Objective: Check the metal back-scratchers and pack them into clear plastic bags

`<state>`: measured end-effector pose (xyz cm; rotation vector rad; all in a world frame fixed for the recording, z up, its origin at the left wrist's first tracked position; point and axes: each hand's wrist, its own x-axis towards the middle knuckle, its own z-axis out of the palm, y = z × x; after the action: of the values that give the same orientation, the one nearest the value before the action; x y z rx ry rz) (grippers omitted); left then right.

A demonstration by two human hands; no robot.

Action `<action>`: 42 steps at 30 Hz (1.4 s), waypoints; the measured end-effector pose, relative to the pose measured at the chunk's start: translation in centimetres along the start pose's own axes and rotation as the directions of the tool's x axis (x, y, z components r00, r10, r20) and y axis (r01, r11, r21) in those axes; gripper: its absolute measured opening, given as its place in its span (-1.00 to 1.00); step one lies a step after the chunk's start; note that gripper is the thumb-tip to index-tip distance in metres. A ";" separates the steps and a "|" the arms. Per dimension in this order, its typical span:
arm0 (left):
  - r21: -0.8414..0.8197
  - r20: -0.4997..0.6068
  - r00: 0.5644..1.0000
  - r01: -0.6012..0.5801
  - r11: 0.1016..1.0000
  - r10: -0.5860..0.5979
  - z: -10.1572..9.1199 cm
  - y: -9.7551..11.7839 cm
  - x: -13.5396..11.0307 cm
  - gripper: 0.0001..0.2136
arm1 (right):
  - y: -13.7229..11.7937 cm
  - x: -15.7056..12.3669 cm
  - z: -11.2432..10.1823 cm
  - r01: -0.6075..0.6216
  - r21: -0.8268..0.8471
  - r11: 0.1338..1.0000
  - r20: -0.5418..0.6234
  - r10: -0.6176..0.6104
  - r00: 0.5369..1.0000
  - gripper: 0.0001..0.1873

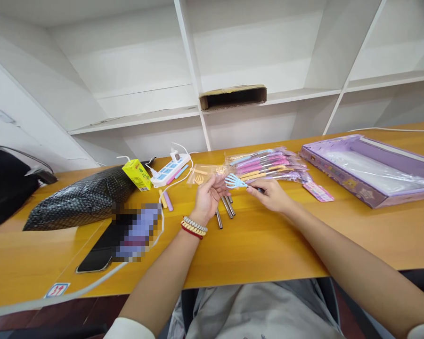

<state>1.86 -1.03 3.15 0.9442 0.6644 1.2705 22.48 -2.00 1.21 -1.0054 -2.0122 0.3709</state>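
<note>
My right hand [268, 194] grips a back scratcher by its dark rod. The scratcher's light blue, hand-shaped head [235, 181] points left towards my other hand. My left hand [209, 195] is turned palm up beside the blue head, thumb stretched out and fingers loosely bent; whether its fingertips touch the head is hard to make out. Several silver metal tubes [228, 207] lie on the table below and between the hands. Behind my left hand is a clear plastic bag [198, 174] with yellow hand-shaped heads.
Packaged back scratchers [268, 165] are piled behind my hands. To the right stands an open purple box [378, 195]. At left are a power strip [173, 169], a yellow drink carton [137, 174], a black wrapped parcel [81, 200] and a phone [99, 249]; a white cable crosses the table.
</note>
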 end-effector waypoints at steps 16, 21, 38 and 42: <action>0.168 0.018 0.998 -0.068 0.983 0.066 0.4 -0.7 -0.3 -0.73 | -0.2 0.0 0.2 0.066 -0.036 0.997 0.058 -0.064 0.996 -0.62; 0.223 0.047 0.997 -0.067 0.972 0.058 1.0 -1.8 -0.5 -0.67 | -0.6 -0.3 0.9 -0.071 -0.029 0.997 -0.004 0.071 0.997 -0.61; 0.211 0.126 0.989 0.046 0.976 -0.074 0.8 -2.4 -0.5 -0.72 | -1.7 -0.7 1.6 -0.187 0.060 0.981 0.015 0.186 0.982 -0.44; 0.131 0.111 0.994 0.005 0.991 -0.020 1.2 -2.3 -0.7 -0.73 | -2.1 -0.7 1.8 -0.208 0.150 0.967 0.024 0.207 0.978 -0.40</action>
<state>3.91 -2.05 1.67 1.1091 0.6708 1.1650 20.23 -3.65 0.95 -1.1219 -1.8594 0.6324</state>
